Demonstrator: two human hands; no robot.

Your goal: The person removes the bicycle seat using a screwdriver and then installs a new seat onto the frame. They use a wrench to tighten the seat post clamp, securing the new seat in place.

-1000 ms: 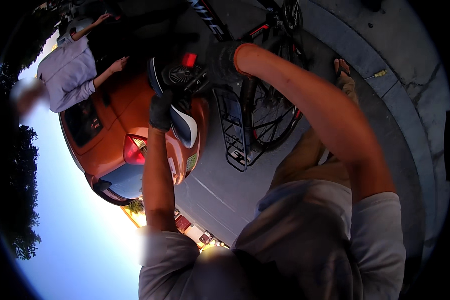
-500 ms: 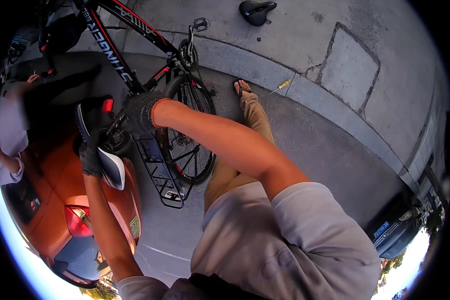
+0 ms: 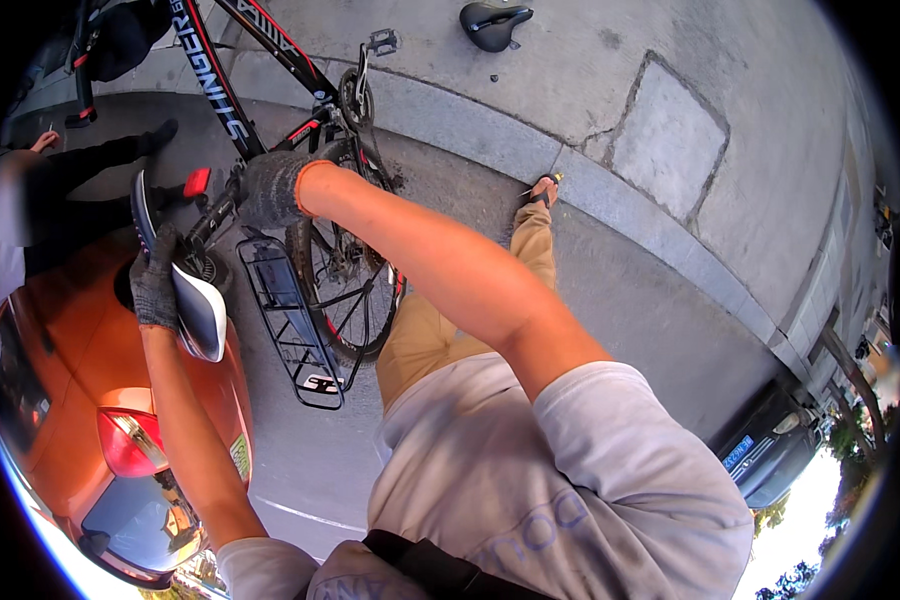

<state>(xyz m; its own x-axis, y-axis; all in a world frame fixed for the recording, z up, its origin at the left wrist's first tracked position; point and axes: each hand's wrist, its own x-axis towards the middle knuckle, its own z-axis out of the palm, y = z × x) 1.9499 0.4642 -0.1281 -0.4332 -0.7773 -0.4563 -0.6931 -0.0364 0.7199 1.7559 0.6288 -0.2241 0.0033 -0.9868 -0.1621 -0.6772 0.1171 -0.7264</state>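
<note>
A: Biggest stuff first?
B: Orange car (image 3: 70, 345) on the road (image 3: 610, 310), far side from the kerb (image 3: 450, 130). Then the bike (image 3: 215, 85), black with red trim, on the road by the kerb's edge. Person in dark trousers (image 3: 75, 170) beyond the car's near side.
A: Next size down?
B: Black rear rack (image 3: 322, 384), beside the rear wheel (image 3: 382, 320). Then the white-and-black saddle (image 3: 205, 315).
A: Where's that exactly?
B: Above the road, well in from the kerb edge, between car and bike in the view. Black saddle (image 3: 492, 30) lies on the pavement (image 3: 570, 90), beyond the kerb.
A: Hands?
B: Both in dark knit gloves. Left grip (image 3: 154, 285) is wrapped around the white-and-black saddle's middle, pinching it. Right grip (image 3: 273, 190) sits at the frame end of the black post (image 3: 213, 220); finger ends hidden, can't tell if it's clamped.
A: Small parts?
B: Red reflector (image 3: 198, 182) beside the post, between the saddle and the right grip.
</note>
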